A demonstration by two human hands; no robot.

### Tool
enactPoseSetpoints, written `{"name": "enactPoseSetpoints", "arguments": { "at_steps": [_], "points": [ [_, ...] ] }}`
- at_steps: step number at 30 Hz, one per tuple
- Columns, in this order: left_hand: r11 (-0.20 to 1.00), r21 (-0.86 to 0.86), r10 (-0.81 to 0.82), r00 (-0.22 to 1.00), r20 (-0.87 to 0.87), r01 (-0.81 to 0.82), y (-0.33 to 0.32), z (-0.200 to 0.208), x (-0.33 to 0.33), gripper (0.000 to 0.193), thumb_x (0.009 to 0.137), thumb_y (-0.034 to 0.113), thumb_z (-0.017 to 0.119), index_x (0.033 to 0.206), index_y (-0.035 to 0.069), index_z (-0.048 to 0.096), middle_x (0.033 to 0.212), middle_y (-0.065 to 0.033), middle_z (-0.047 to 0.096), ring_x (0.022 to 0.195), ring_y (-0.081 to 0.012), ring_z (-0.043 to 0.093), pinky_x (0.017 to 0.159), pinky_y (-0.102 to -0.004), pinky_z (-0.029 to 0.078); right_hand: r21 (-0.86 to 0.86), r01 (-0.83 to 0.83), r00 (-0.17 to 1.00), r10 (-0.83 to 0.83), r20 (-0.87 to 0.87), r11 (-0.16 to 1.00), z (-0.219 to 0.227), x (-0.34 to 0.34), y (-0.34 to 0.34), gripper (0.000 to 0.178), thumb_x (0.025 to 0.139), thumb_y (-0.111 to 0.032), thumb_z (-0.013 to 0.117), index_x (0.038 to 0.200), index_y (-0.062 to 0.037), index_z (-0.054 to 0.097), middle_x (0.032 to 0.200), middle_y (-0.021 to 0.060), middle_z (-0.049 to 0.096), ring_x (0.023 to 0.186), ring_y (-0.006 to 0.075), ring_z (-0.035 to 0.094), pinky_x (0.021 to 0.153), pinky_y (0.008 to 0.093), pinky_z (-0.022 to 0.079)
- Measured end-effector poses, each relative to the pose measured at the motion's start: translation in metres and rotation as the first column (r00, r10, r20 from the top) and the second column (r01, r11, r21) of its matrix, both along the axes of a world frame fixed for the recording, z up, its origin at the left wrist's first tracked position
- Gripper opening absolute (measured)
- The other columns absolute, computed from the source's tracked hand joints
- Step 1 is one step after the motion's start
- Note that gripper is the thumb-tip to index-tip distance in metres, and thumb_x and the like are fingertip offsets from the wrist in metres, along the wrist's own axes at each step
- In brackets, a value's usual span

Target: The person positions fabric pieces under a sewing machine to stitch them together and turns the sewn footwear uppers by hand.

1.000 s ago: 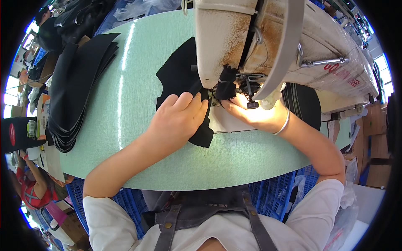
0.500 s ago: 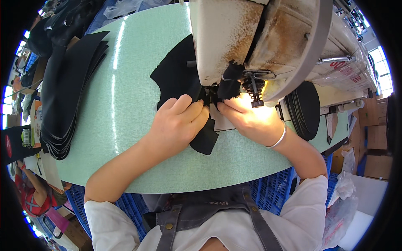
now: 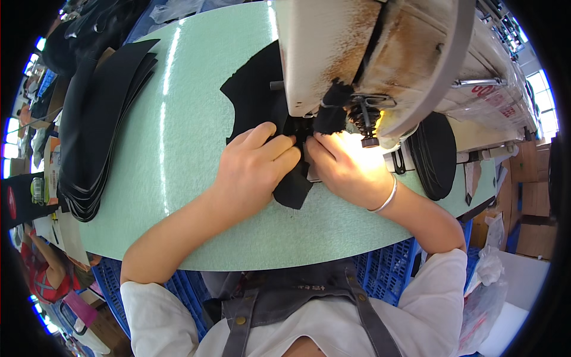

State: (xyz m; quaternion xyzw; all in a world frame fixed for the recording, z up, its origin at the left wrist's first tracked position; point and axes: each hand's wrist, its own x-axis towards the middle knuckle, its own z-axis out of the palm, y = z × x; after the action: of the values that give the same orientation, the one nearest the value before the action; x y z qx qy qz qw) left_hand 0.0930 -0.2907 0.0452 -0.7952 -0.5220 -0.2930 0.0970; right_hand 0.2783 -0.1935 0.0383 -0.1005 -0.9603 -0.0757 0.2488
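A black fabric piece (image 3: 256, 89) lies on the green table under the head of a sewing machine (image 3: 321, 47), with its near end hanging toward me past my fingers. My left hand (image 3: 253, 166) is closed on the fabric just left of the needle area, fingers curled and thumb pressed in. Close on the other side, my right hand (image 3: 354, 172) pinches the fabric's edge under bright lamp light. The needle and the exact stitching spot are hidden by the machine head and my fingertips.
A stack of long black pieces (image 3: 98, 131) lies at the left of the green tabletop (image 3: 184, 119). Rounded black pieces (image 3: 433, 157) are stacked right of my right hand. Blue crates (image 3: 383, 265) stand below the table's front edge. A person in red (image 3: 50, 276) is at far left.
The fabric's near end has drawn a little away from me, toward the machine. My right hand has shifted slightly left, nearer my left hand. Both hands keep their grip.
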Motion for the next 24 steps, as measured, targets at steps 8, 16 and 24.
{"name": "enactPoseSetpoints", "arguments": {
  "at_steps": [8, 16, 24],
  "points": [
    [0.987, 0.134, -0.086, 0.994, -0.067, 0.094, -0.005, -0.001, -0.001, 0.024, 0.064, 0.013, 0.062, 0.086, 0.005, 0.063, 0.085, -0.0024, 0.056, 0.088, -0.0219, 0.053, 0.078, -0.0359, 0.048, -0.126, -0.01, 1.0, 0.013, 0.02, 0.992, 0.0, 0.006, -0.005, 0.017, 0.076, -0.01, 0.061, 0.091, -0.0025, 0.061, 0.092, 0.0078, 0.054, 0.079, 0.021, 0.062, 0.068, 0.0304, 0.052],
    [0.995, -0.082, -0.055, 0.998, 0.029, 0.057, -0.002, 0.001, -0.005, 0.027, 0.063, 0.009, 0.067, 0.09, 0.006, 0.067, 0.089, -0.0015, 0.061, 0.087, -0.0223, 0.055, 0.076, -0.0356, 0.044, -0.109, 0.031, 0.999, -0.028, 0.032, 0.994, -0.007, -0.002, 0.001, 0.024, 0.076, -0.009, 0.066, 0.098, -0.0017, 0.064, 0.096, 0.0071, 0.059, 0.08, 0.0205, 0.062, 0.066, 0.0303, 0.052],
    [0.999, -0.025, -0.04, 0.999, 0.028, 0.041, 0.003, 0.0, -0.009, 0.025, 0.063, 0.005, 0.065, 0.088, 0.005, 0.065, 0.087, -0.0011, 0.06, 0.091, -0.0225, 0.054, 0.077, -0.0347, 0.044, -0.119, 0.05, 0.997, -0.043, 0.057, 0.992, -0.004, -0.001, -0.003, 0.031, 0.077, -0.01, 0.071, 0.106, -0.0004, 0.065, 0.103, 0.0087, 0.063, 0.085, 0.0222, 0.064, 0.072, 0.0321, 0.053]
  ]
}}
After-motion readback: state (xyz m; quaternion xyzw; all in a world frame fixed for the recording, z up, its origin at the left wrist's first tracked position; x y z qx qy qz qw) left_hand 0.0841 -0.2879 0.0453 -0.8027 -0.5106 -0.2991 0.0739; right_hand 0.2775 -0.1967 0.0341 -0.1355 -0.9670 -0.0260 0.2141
